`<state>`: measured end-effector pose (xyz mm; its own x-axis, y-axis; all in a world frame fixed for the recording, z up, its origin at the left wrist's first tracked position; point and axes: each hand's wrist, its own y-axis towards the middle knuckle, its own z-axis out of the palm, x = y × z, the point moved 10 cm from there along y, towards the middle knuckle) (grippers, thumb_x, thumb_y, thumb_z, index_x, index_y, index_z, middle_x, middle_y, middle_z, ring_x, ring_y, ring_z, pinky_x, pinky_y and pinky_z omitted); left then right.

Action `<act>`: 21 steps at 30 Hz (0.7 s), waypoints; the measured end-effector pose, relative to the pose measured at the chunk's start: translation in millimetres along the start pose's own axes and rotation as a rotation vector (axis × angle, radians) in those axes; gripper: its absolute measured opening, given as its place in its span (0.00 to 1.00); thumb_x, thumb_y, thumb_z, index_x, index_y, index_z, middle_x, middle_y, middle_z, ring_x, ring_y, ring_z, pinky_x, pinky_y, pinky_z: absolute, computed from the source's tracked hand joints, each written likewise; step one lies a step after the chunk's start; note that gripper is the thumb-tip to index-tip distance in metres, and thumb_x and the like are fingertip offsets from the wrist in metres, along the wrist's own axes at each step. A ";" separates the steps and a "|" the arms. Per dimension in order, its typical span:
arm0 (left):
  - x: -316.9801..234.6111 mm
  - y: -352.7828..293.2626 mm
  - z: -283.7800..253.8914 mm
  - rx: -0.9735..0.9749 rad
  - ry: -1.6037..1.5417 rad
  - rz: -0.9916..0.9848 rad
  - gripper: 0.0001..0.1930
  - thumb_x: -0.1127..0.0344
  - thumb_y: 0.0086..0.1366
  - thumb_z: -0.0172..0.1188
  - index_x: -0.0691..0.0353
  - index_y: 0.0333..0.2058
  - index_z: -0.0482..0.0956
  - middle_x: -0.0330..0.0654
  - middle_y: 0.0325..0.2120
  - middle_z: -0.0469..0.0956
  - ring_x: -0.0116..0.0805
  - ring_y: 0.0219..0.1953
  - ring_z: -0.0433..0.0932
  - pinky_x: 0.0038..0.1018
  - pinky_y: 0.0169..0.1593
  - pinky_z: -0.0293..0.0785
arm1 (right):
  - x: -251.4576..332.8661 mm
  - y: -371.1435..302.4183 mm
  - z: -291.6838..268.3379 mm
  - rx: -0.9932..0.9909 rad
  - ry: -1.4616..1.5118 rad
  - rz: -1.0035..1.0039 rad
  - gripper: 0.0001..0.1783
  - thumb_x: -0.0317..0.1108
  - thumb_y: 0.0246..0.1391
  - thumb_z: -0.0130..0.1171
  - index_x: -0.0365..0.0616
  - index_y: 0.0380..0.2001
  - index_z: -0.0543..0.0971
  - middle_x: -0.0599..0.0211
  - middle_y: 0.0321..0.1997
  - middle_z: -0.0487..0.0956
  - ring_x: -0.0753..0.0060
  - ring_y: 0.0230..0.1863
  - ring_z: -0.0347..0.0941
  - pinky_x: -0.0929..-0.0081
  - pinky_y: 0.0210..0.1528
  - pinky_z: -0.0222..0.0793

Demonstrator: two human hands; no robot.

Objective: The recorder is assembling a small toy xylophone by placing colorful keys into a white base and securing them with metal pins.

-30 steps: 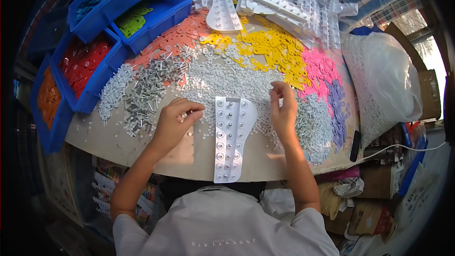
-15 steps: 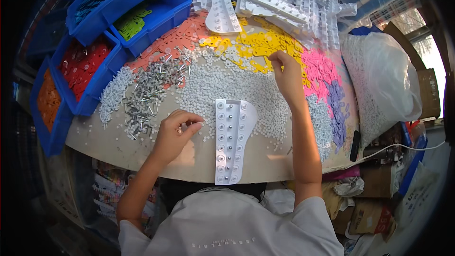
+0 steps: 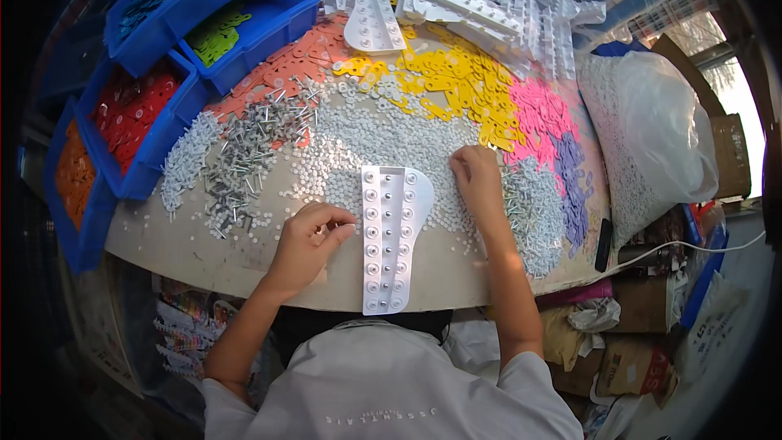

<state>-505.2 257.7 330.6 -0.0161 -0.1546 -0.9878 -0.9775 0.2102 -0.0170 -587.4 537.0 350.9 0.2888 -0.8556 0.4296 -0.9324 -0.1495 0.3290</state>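
The white perforated tray (image 3: 393,236) lies flat at the near edge of the table (image 3: 204,257), long axis toward the person; all positions below refer to it. The left hand (image 3: 314,236) rests just left of the tray, fingers (image 3: 340,216) curled together as if pinching a small part, though the part itself is too small to confirm. The right hand (image 3: 479,183) has returned from the yellow tags (image 3: 444,85) farther back and now sits just right of the tray's upper corner, on the white washers (image 3: 383,143), fingers bent closed; contents cannot be determined. This return suggests a fresh piece is being brought to the tray. Metal screws (image 3: 244,151) lie left of the tray, pink tags (image 3: 542,118) to the right.
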 end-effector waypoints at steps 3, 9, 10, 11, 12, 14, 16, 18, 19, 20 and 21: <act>-1.0 -4.6 0.4 0.007 -0.016 -0.039 0.07 0.75 0.62 0.65 0.66 0.39 0.83 0.36 0.33 0.77 0.23 0.35 0.72 0.21 0.40 0.66 | 7.2 -7.5 -5.0 -0.038 -0.031 -0.059 0.05 0.27 0.52 0.65 0.40 0.32 0.80 0.58 0.36 0.79 0.51 0.42 0.72 0.59 0.46 0.68; 10.3 -13.3 -3.9 -0.023 -0.010 -0.043 0.07 0.76 0.61 0.66 0.66 0.38 0.83 0.40 0.31 0.79 0.29 0.34 0.77 0.25 0.41 0.72 | 18.4 -23.1 -13.1 -0.108 -0.150 -0.054 0.06 0.27 0.53 0.65 0.40 0.34 0.78 0.59 0.37 0.78 0.51 0.42 0.72 0.60 0.47 0.68; 9.8 -13.5 -3.9 -0.023 -0.009 -0.044 0.07 0.76 0.61 0.66 0.66 0.38 0.83 0.40 0.31 0.79 0.29 0.34 0.77 0.25 0.41 0.72 | 14.8 -23.9 -9.8 -0.079 -0.157 -0.010 0.06 0.27 0.54 0.64 0.39 0.35 0.77 0.58 0.37 0.78 0.52 0.42 0.72 0.60 0.48 0.67; 9.3 -13.9 -4.1 -0.021 -0.002 -0.048 0.06 0.76 0.62 0.66 0.66 0.39 0.83 0.40 0.31 0.79 0.29 0.34 0.77 0.25 0.40 0.72 | 16.5 -25.1 -9.3 -0.079 -0.157 -0.010 0.06 0.27 0.54 0.64 0.39 0.35 0.77 0.58 0.37 0.78 0.52 0.42 0.72 0.60 0.48 0.67; 9.1 -14.2 -4.1 -0.020 0.006 -0.053 0.06 0.75 0.62 0.65 0.66 0.39 0.83 0.40 0.31 0.79 0.29 0.34 0.77 0.24 0.39 0.71 | 14.7 -26.3 -11.8 -0.102 -0.084 0.033 0.06 0.26 0.55 0.63 0.39 0.35 0.76 0.58 0.36 0.78 0.52 0.41 0.72 0.61 0.47 0.67; 7.6 -14.8 -4.2 -0.025 0.007 -0.040 0.06 0.75 0.62 0.65 0.66 0.39 0.83 0.40 0.31 0.79 0.29 0.34 0.77 0.24 0.39 0.71 | 24.8 -24.9 -15.9 -0.120 -0.008 0.071 0.06 0.26 0.56 0.63 0.38 0.35 0.75 0.58 0.35 0.77 0.52 0.41 0.72 0.61 0.47 0.67; 6.0 -15.1 -3.6 -0.028 0.009 -0.027 0.06 0.75 0.62 0.65 0.66 0.39 0.83 0.40 0.30 0.79 0.28 0.34 0.77 0.24 0.38 0.70 | 29.1 -24.7 -13.9 -0.083 0.315 0.218 0.05 0.25 0.57 0.62 0.39 0.34 0.75 0.58 0.33 0.76 0.53 0.39 0.71 0.62 0.46 0.66; 5.8 -15.5 -3.2 -0.037 -0.005 -0.017 0.06 0.75 0.62 0.66 0.66 0.38 0.83 0.40 0.30 0.79 0.28 0.33 0.76 0.24 0.38 0.70 | 50.0 -18.8 -9.2 -0.041 0.332 0.131 0.05 0.25 0.57 0.62 0.39 0.34 0.75 0.58 0.33 0.76 0.53 0.40 0.70 0.62 0.45 0.66; 7.0 -15.4 -1.9 -0.035 -0.006 -0.016 0.06 0.75 0.62 0.66 0.66 0.38 0.83 0.40 0.30 0.79 0.28 0.33 0.76 0.24 0.38 0.70 | 62.1 -16.1 -5.4 -0.004 0.345 0.045 0.05 0.25 0.57 0.61 0.39 0.34 0.75 0.58 0.33 0.75 0.53 0.40 0.70 0.62 0.45 0.66; 9.8 -15.7 -0.8 -0.037 -0.020 -0.027 0.06 0.75 0.61 0.66 0.65 0.38 0.83 0.39 0.30 0.79 0.28 0.33 0.76 0.25 0.38 0.70 | 63.9 -14.2 -3.1 -0.005 0.344 0.046 0.05 0.25 0.57 0.61 0.39 0.34 0.75 0.58 0.33 0.75 0.53 0.40 0.70 0.62 0.45 0.66; 11.8 -15.8 -0.1 -0.038 -0.034 -0.037 0.06 0.75 0.61 0.66 0.65 0.38 0.83 0.39 0.30 0.79 0.28 0.33 0.75 0.25 0.38 0.69 | 69.2 -11.9 2.2 0.030 0.306 0.014 0.05 0.25 0.57 0.61 0.39 0.34 0.75 0.58 0.34 0.75 0.53 0.40 0.70 0.62 0.45 0.67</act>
<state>-490.0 252.5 319.2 0.0264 -0.1286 -0.9913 -0.9846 0.1679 -0.0480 -556.7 478.5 374.9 0.3234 -0.6691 0.6691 -0.9416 -0.1571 0.2980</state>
